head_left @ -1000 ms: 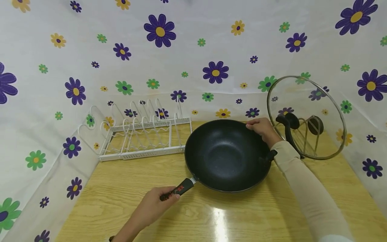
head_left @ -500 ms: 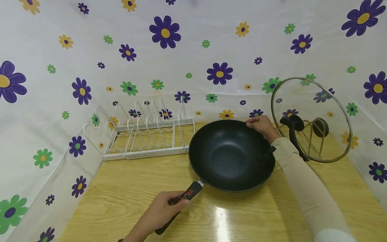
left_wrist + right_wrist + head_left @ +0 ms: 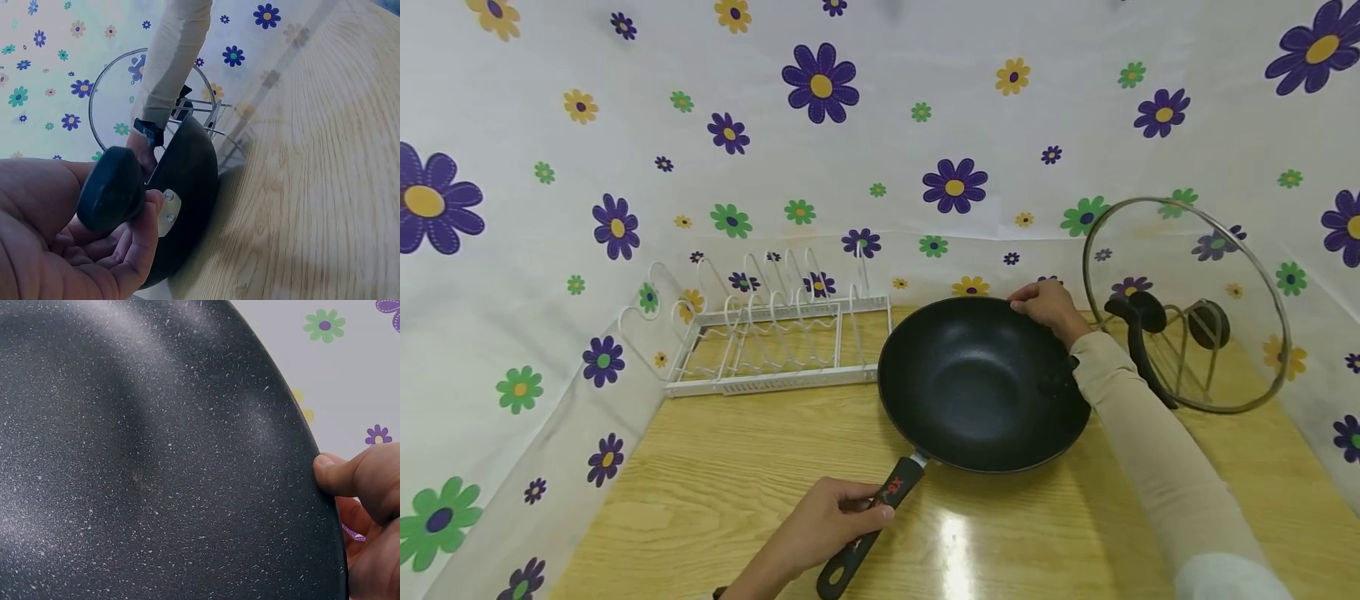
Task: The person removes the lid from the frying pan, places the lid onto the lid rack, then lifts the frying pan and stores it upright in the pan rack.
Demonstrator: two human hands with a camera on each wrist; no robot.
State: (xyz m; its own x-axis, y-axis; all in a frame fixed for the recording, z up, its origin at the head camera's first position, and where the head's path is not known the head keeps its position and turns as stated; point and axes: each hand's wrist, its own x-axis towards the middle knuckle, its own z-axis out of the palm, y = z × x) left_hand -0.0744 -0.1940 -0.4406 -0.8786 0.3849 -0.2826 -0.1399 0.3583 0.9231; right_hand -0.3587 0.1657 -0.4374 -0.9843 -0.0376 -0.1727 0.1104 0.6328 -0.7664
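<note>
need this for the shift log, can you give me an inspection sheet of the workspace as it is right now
surface: wooden table, pale grain, glare patch near the front edge
job's things: black wok sits on the table, its long handle pointing toward the person
clutter: white wire rack at the back left, nothing in it; glass lid stands upright on a stand at the back right
hands: left hand grips the wok's handle; right hand holds the wok's far rim, thumb over the edge
cables: nothing seen
surroundings: white flowered cloth hangs behind and at both sides of the table
</note>
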